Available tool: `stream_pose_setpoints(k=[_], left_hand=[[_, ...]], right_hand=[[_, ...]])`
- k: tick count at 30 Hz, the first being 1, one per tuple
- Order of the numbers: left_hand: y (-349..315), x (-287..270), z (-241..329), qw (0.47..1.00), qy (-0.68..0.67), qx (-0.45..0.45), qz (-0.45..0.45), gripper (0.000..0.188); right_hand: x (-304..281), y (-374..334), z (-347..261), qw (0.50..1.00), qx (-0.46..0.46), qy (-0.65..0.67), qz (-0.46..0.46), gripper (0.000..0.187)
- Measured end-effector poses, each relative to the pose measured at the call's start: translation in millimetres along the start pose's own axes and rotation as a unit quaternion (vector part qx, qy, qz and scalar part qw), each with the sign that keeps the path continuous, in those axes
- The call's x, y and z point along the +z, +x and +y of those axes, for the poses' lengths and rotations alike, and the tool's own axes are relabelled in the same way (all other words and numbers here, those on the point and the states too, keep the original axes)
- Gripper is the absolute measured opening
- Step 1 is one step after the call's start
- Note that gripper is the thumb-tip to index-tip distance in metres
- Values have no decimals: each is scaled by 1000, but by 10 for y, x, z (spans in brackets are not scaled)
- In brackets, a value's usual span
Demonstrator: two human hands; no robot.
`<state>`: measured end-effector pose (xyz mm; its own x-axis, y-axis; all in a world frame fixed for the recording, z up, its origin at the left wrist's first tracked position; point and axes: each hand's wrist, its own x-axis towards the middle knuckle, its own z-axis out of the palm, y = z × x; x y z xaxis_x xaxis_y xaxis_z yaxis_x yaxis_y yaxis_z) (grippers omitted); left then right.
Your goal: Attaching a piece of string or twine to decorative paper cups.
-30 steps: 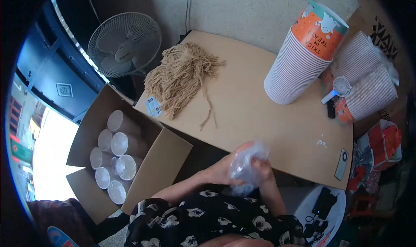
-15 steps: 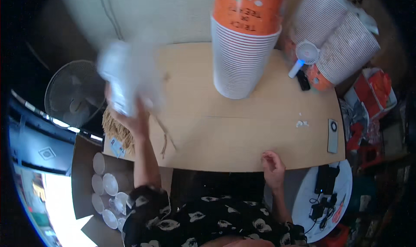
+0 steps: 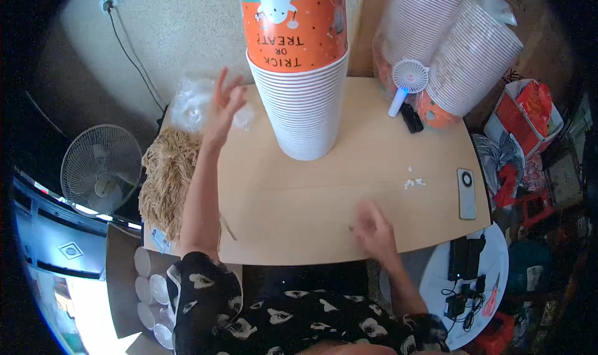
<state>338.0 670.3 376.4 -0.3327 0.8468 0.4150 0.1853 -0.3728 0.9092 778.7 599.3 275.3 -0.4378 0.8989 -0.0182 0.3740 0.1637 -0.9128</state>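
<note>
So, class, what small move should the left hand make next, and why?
Probably the left hand should reach right toward the tall cup stack: its fingers look spread and seem to grip nothing, the clear plastic shows just behind it, and the stack stands close by.

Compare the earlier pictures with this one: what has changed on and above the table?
The plastic bag, first held in both hands, has moved to the back left of the table. The left hand, spread open, appears to have let go; the right hand is near the front edge. The cup stack and phone stayed put.
</note>
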Motion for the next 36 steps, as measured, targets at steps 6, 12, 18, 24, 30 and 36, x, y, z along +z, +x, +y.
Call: stream_pose_setpoints(k=[6,12,18,24,30,36], left_hand=[[-358,364,-616,992,-8,-2,-122,138],[-481,928,-525,993,-90,-29,-73,120],[-797,1189,92,988,-102,-105,-48,107],[-1080,1401,735,938,-179,-284,-80,97],[-931,1439,616,837,-169,-497,-153,91],[-837,1349,175,857,-278,-410,-144,80]], right_hand=[[159,1709,-277,974,-220,49,5,123],[529,2275,-341,943,-272,192,-8,133],[348,1655,-482,955,-257,133,70,132],[-4,843,-782,973,-219,52,54,118],[-182,823,-617,985,-165,-17,52,100],[25,753,-409,968,-244,14,60,100]])
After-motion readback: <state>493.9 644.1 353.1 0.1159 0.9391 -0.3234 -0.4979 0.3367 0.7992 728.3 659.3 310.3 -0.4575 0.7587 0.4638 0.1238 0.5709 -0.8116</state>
